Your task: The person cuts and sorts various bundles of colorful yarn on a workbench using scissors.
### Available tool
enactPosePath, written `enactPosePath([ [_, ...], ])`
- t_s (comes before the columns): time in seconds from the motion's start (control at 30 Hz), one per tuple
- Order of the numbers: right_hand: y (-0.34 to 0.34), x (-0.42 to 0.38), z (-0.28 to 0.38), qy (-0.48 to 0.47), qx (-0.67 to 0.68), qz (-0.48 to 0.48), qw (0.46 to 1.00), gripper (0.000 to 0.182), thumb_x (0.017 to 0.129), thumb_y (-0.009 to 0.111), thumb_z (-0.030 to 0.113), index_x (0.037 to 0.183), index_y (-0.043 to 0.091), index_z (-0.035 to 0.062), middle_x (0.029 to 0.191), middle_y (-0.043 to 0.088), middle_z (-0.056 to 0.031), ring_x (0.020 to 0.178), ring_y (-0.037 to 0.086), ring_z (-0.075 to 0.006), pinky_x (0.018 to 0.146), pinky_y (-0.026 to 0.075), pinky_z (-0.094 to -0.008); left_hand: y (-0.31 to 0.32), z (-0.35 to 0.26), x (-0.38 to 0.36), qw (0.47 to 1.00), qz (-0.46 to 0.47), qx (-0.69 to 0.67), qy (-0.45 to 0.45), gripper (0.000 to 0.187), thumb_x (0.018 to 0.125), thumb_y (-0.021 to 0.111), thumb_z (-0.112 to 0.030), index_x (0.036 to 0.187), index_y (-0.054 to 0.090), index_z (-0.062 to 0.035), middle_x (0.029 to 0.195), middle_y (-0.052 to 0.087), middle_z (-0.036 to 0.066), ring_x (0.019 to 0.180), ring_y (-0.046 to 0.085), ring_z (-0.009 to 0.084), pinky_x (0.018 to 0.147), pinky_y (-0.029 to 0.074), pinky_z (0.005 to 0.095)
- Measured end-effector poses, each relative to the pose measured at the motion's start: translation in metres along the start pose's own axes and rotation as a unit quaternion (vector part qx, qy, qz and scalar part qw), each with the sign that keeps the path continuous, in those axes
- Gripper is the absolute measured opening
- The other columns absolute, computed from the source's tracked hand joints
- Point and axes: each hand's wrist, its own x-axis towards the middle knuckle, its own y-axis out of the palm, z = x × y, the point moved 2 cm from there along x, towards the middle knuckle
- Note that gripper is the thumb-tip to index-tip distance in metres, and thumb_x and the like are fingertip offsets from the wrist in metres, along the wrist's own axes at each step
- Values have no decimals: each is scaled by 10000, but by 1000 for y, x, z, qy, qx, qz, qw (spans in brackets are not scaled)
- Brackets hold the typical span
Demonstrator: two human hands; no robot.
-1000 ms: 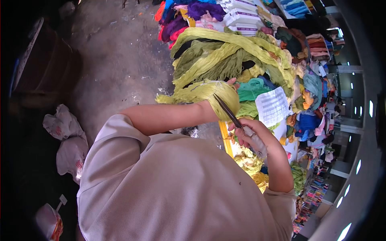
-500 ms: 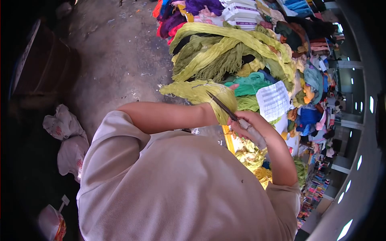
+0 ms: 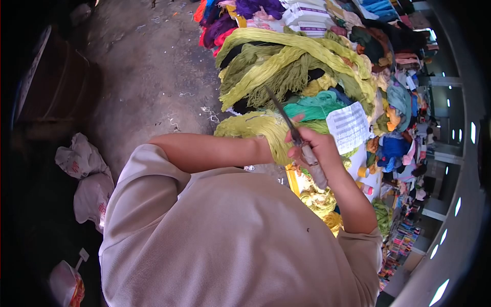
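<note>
A yellow-green skein of yarn (image 3: 250, 125) lies over my left hand (image 3: 297, 117) and covers most of it. Only a fingertip shows past the skein's right side. My right hand (image 3: 319, 146) is closed around what look like scissors (image 3: 280, 108), their handles wrapped in pale material. The dark, narrow blades point up and left, over the skein's edge. Just beyond both hands, a teal skein (image 3: 319, 105) rests beside a printed paper sheet (image 3: 349, 128). Larger olive and lime skeins (image 3: 286, 61) are heaped farther off.
Purple yarn (image 3: 258, 7) and white boxes (image 3: 305, 18) stand at the far end. Mixed coloured yarns (image 3: 394, 148) line the right side. A large dark drum (image 3: 59, 77) is at left, above white sacks (image 3: 89, 179). Thread scraps litter the concrete floor (image 3: 153, 61).
The scissors have swung more upright, and my right hand has risen slightly. The skein over my left hand has shifted right, its loose end drawn back from the floor side.
</note>
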Motion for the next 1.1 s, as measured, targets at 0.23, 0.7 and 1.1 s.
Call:
enactPosePath([
  [0.23,-35,30,17,-106,-167,-27,980,426,808,708,11,1214,594,72,1052,677,-121,917,659,-238,801,517,-346,21,-10,-6,770,-34,628,109,395,967,441,-387,1189,601,-102,1199,611,141,1218,519,255,1032,405,509],
  [0.7,-9,66,-127,127,177,-128,968,229,991,412,149,1094,612,107,601,577,-56,503,565,-144,497,427,-291,-63,-130,-50,887,-188,-420,-20,236,972,569,-317,1048,556,-94,1026,652,234,1029,633,344,865,533,449],
  [1.1,30,9,-42,-316,88,-225,917,509,752,679,27,1234,569,146,1036,648,-40,885,614,-150,780,511,-291,-77,-136,-32,781,-298,-549,9,229,1008,525,-276,1093,585,-72,1468,473,211,1404,405,361,1139,359,511],
])
